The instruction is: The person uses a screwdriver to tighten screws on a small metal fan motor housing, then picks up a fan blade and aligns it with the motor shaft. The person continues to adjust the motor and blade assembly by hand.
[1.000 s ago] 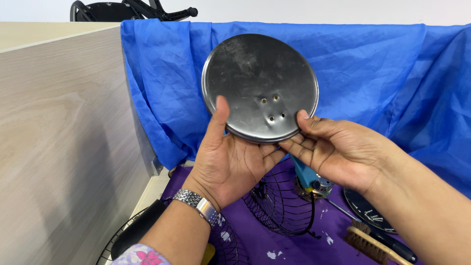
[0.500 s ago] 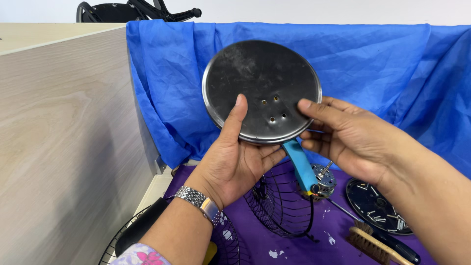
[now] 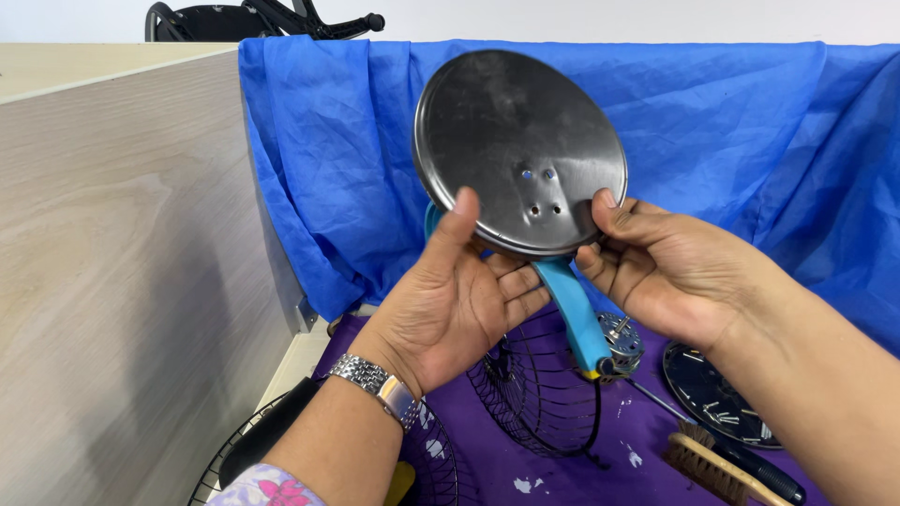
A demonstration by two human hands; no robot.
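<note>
The left hand grips the disc's lower left edge, thumb on its face. The disc now tilts more, raised before the blue cloth. The right hand pinches its right rim, the blue stand showing below it.

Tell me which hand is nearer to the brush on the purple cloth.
Right. The right hand holds the metal disc by its edge, above and left of the brush. The left hand holds the disc's other side, farther left.
</note>
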